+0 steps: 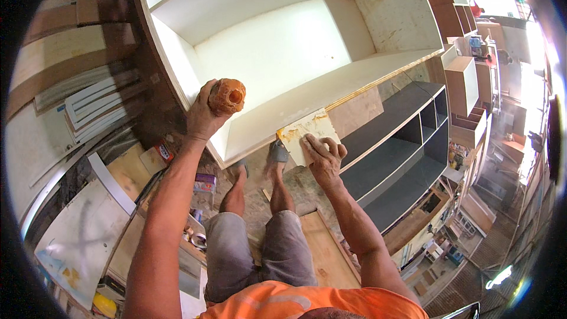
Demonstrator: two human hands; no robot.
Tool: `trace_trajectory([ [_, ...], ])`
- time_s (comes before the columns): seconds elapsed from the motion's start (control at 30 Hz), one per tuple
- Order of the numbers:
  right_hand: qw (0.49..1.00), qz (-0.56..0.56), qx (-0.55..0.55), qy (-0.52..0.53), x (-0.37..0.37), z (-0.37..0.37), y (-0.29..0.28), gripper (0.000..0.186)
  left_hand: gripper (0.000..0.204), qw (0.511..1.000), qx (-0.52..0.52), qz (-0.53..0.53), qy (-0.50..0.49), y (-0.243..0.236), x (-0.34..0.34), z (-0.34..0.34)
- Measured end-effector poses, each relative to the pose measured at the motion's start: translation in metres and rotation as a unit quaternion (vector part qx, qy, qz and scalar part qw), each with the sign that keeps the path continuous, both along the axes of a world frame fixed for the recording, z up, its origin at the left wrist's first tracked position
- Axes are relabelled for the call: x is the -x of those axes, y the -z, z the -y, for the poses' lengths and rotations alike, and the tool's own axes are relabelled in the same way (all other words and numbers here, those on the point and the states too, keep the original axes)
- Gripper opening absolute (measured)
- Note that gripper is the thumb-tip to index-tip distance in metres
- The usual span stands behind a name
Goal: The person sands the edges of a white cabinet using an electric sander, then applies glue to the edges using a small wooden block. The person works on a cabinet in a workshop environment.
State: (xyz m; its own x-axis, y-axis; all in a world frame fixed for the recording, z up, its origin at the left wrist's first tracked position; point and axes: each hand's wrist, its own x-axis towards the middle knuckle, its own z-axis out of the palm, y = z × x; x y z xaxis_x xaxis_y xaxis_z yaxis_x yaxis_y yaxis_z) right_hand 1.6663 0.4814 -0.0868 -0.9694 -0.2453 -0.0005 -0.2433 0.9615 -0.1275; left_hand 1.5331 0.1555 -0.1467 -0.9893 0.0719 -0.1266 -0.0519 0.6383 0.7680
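Note:
My left hand is wrapped round an orange-brown glue bottle, crusted on the outside, its round open mouth facing up. It is over the near left corner of a large white-lined cabinet. On the right, my right hand grips a thin cream rectangular board, with fingers spread over its face and the thumb hidden. Yellow-orange glue smears mark the far and left edges of this board. Its far edge is close to the cabinet's front plywood edge; I cannot tell whether they touch.
A dark-lined shelf unit lies right of the cabinet. White frame pieces and boards are stacked at left. A wooden panel is beside my legs, and a small purple box is on the floor. More cabinets are at far right.

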Motion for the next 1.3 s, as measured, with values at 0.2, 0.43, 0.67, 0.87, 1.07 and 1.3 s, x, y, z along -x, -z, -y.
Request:
trace_trajectory([
  [0.2, 0.987, 0.042, 0.117, 0.098, -0.028, 0.001, -0.026, 0.041, 0.089, 1.000, -0.003, -0.020, 0.014, 0.004, 0.004, 0.004],
  [0.43, 0.491, 0.144, 0.722, 0.466, -0.020, 0.006, -0.128, 0.024, 0.089, 0.998, -0.050, -0.019, 0.022, -0.015, -0.001, 0.005],
  [0.67, 0.427, 0.180, 0.780, 0.421, -0.013, 0.009, -0.233, 0.017, 0.085, 0.959, -0.195, -0.173, 0.108, -0.127, -0.017, 0.006],
  [0.87, 0.430, 0.180, 0.804, 0.370, 0.005, 0.043, -0.315, 0.014, 0.091, 0.914, -0.082, -0.286, 0.277, -0.304, -0.012, 0.026],
  [1.07, 0.441, 0.193, 0.821, 0.306, 0.010, 0.069, -0.357, 0.013, 0.082, 0.868, 0.088, -0.284, 0.397, -0.412, -0.010, 0.045],
  [1.3, 0.417, 0.239, 0.830, 0.284, -0.001, 0.082, -0.378, 0.018, 0.076, 0.850, 0.171, -0.268, 0.420, -0.442, -0.023, 0.064],
])
